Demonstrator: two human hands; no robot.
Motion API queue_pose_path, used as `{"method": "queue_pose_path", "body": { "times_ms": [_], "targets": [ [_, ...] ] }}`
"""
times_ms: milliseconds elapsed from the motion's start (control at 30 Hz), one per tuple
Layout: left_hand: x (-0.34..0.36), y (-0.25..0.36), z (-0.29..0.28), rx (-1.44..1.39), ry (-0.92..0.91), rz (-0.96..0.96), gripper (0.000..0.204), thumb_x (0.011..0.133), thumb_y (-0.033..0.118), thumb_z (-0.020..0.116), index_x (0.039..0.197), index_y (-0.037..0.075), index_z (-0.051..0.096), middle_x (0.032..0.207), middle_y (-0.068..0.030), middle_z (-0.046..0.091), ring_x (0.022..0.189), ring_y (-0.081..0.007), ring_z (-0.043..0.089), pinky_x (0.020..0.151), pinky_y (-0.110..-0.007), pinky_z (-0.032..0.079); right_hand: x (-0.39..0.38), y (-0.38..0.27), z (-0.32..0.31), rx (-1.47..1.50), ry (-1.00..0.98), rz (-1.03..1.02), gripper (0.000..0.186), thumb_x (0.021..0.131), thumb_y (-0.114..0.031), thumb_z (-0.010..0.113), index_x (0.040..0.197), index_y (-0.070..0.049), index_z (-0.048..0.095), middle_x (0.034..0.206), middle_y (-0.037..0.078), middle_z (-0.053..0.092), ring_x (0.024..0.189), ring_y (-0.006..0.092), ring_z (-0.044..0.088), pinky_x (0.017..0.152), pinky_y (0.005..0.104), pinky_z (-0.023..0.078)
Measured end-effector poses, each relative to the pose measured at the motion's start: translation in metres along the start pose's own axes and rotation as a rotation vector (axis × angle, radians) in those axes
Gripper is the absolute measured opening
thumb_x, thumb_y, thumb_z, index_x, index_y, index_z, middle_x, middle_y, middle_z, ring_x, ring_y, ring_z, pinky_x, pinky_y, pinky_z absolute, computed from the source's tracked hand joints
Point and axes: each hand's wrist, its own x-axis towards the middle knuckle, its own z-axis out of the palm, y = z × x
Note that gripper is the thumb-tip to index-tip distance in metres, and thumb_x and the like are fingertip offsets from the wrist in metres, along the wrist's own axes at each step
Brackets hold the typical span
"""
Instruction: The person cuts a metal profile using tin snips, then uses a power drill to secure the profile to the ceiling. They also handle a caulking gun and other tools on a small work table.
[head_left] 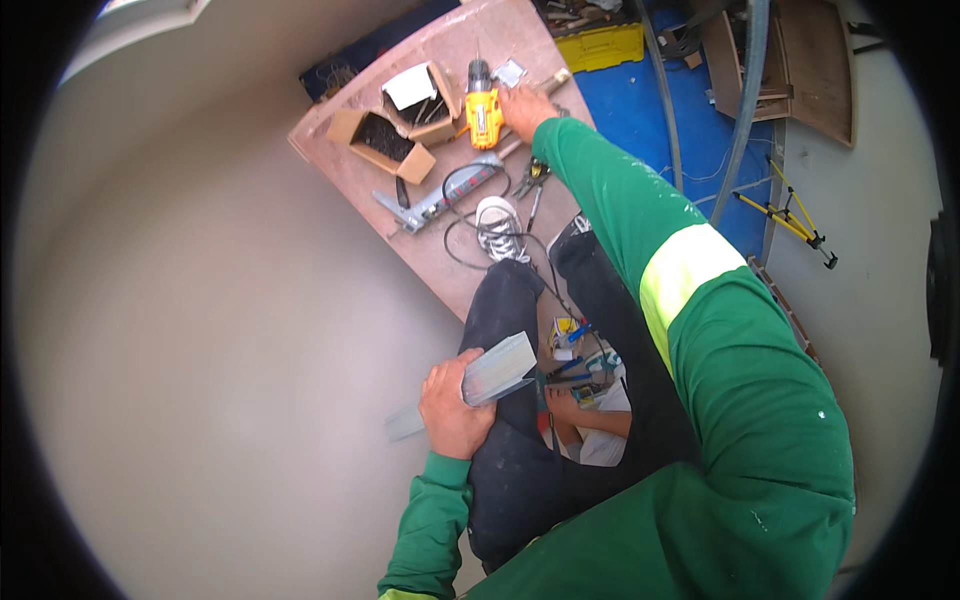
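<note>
My left hand (455,410) grips a galvanised metal channel (500,365) over my left thigh. My right hand (525,108) reaches up the board, its fingers curled against the right side of a yellow-and-black drill (484,115) with a bit in its chuck. Left of the drill are two open cardboard boxes (375,145) of dark small pieces. Below it lie a grey angled tool (430,205), a looped black cable and pliers (532,178). My shoe (500,225) rests on the pinkish board (430,280).
Beneath, between my legs, another person's hand (562,405) is near several small tools. At right are a blue surface (630,110), grey hoses (750,90), wooden panels (820,70) and a yellow tripod (790,215). A pale wall (200,300) fills the left.
</note>
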Motion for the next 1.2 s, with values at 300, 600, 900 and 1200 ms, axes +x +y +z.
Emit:
{"method": "queue_pose_path", "body": {
  "times_ms": [300,600,900,1200],
  "targets": [
    [0.001,0.011,0.005,0.040,-0.027,-0.033,0.044,0.079,0.015,0.080,0.122,0.013,0.070,0.112,-0.0097,0.073,0.108,-0.0330,0.067,0.092,-0.043,0.050,-0.048,0.004,-0.046,0.031,0.079,-0.146,0.051,0.087,-0.009,0.071,0.134,-0.005,0.053,0.123,0.011,0.062,0.125,0.0306,0.060,0.094,0.0550,0.054],
    [-0.003,0.014,0.004,0.122,-0.118,-0.037,0.041,0.084,0.023,0.079,0.122,0.012,0.068,0.118,-0.0176,0.073,0.113,-0.0403,0.066,0.097,-0.052,0.051,-0.298,0.020,-0.189,0.784,-0.068,-0.163,0.051,0.082,-0.014,0.076,0.130,-0.005,0.062,0.116,0.024,0.070,0.115,0.0437,0.066,0.095,0.0533,0.054],
    [-0.047,0.036,-0.082,0.232,-0.117,0.073,0.046,0.089,0.039,0.078,0.122,0.011,0.063,0.115,-0.0202,0.072,0.111,-0.0442,0.066,0.094,-0.053,0.053,-0.510,-0.026,-0.240,1.374,0.478,0.290,0.036,0.087,-0.020,0.081,0.118,-0.004,0.070,0.104,0.014,0.078,0.096,0.0322,0.076,0.086,0.0411,0.058],
    [-0.035,0.141,-0.200,0.316,0.018,0.399,0.053,0.090,0.045,0.079,0.127,0.010,0.060,0.116,-0.0262,0.072,0.111,-0.0501,0.066,0.094,-0.057,0.054,-0.611,-0.027,-0.365,1.668,0.956,0.525,0.033,0.094,-0.006,0.069,0.127,-0.006,0.063,0.100,0.005,0.066,0.080,0.0136,0.067,0.073,0.0307,0.058]
  ]
}}
